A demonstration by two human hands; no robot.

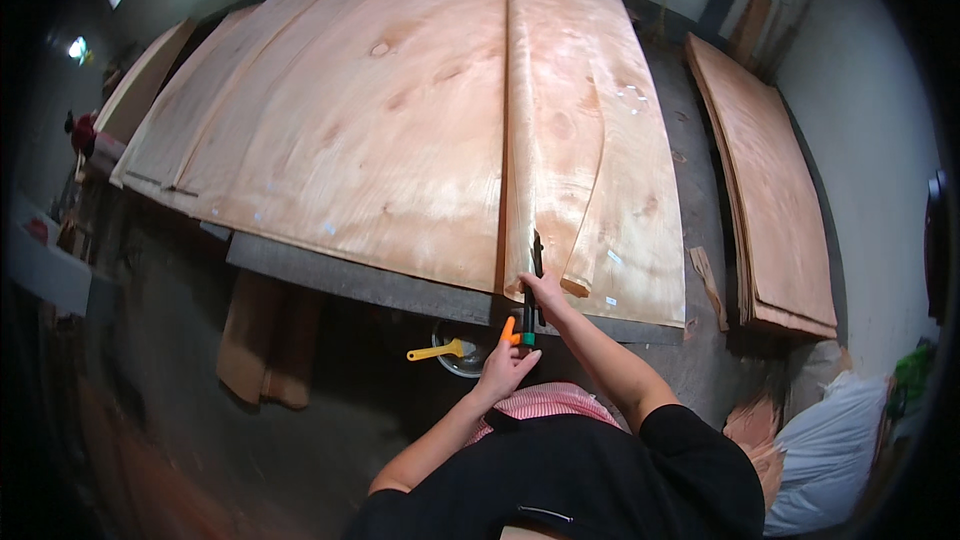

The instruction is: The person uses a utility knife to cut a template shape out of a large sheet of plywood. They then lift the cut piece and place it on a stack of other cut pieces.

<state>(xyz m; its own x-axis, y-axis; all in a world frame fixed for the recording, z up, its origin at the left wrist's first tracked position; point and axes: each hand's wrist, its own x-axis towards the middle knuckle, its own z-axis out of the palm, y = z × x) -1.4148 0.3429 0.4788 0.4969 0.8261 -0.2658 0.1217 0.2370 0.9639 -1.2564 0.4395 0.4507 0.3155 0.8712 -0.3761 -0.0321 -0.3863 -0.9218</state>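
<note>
My right hand point(543, 290) is closed around a slim black tool point(538, 258), blade-like in outline, at the near edge of the wood veneer sheets point(420, 110). My left hand point(503, 372) is just below it, orange covers point(507, 328) showing on its fingers. Those fingers meet the green end point(528, 339) of a black rod-like piece point(529, 310), whose kind I cannot make out. Running away from my hands, a narrow rolled or folded veneer strip point(519, 140) lies lengthwise on the stack. Beside it, another loose veneer piece point(588, 190) has a wavy edge.
Below the table edge point(360, 275) sits a bowl point(457, 365) with a yellow-handled scraper or brush point(437, 350) across it. At right stands another veneer stack point(775, 180). A white sack point(832, 455) lies near my right side. Another person point(85, 135) is at far left.
</note>
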